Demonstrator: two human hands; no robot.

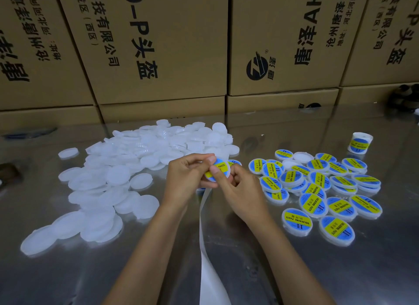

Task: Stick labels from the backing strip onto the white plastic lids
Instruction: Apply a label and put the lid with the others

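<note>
Both hands press a label onto one white lid above the steel table.
The lid (pixel 218 172) with its blue-yellow label (pixel 219 168) is pinched between left hand (pixel 189 175) and right hand (pixel 237 191), thumbs curled on its face. Backing strip (pixel 205 225) hangs just below the grip toward the viewer. Bare lids (pixel 118 180) are piled left of the grip, labelled lids (pixel 317 191) right, on the table (pixel 272 270); cardboard boxes (pixel 158 43) stand beyond.

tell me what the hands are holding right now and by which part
Both hands hold one white plastic lid with a blue and yellow label. The left hand grips its left edge; the right hand's thumb presses the label face.
</note>
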